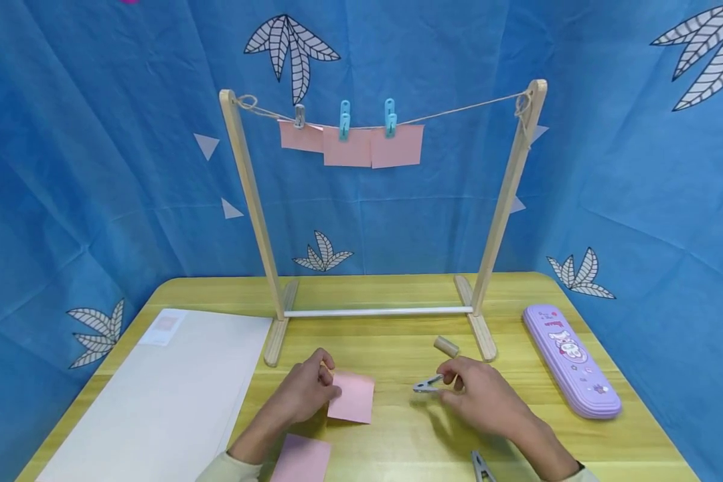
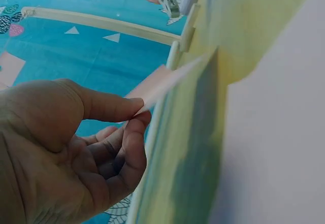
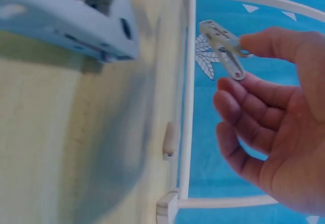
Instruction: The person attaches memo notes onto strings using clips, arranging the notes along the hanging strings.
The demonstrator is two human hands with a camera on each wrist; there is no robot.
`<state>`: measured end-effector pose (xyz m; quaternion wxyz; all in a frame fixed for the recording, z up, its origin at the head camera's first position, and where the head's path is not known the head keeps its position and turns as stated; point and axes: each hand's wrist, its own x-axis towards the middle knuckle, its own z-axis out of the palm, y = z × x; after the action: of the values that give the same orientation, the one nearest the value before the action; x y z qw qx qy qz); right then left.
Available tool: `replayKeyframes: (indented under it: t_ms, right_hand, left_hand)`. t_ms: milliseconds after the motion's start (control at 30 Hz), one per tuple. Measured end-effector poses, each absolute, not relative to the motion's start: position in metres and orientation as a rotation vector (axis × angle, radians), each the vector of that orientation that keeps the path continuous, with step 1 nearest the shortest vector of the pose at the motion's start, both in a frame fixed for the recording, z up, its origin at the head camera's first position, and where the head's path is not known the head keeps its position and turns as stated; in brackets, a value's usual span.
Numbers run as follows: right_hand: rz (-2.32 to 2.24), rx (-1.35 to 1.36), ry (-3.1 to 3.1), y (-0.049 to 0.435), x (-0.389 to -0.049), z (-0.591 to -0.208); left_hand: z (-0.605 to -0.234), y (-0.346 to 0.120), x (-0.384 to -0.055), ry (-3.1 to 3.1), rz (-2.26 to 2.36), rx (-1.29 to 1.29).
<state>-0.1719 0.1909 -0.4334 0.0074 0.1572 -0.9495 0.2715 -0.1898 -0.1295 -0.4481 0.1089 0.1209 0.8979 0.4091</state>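
Note:
My left hand [image 1: 310, 388] pinches a pink paper square [image 1: 352, 399] by its left edge, between thumb and forefinger. In the left wrist view the paper [image 2: 157, 87] is tilted above the table. My right hand [image 1: 482, 395] holds a grey clothespin [image 1: 428, 383] by its handles, thumb on one side and fingers on the other; the right wrist view shows this clothespin [image 3: 223, 49] too. A gap separates the clothespin from the paper. Another pink sheet [image 1: 302, 459] lies at the front, and a second grey clothespin [image 1: 480, 466] rests near the front edge.
A wooden frame [image 1: 256, 201] stands at the back with a string [image 1: 458, 109]. Three pink papers [image 1: 396, 147] hang from it by one grey and two light blue clothespins [image 1: 345, 120]. White sheets [image 1: 169, 395] lie left, a purple pencil case [image 1: 572, 361] right, and a small cylinder [image 1: 446, 346] between.

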Motion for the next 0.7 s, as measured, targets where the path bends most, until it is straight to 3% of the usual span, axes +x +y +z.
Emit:
replayKeyframes:
  t_ms: [400, 700]
  right_hand:
    - [1.306, 0.454, -2.695, 0.194, -0.177, -0.414]
    - [1.273, 0.475, -2.521, 0.202, -0.184, -0.387]
  left_hand:
    - [-0.428, -0.121, -0.201, 2.768, 1.331, 0.439]
    - [-0.407, -0.099, -0.212, 2.833, 1.398, 0.416]
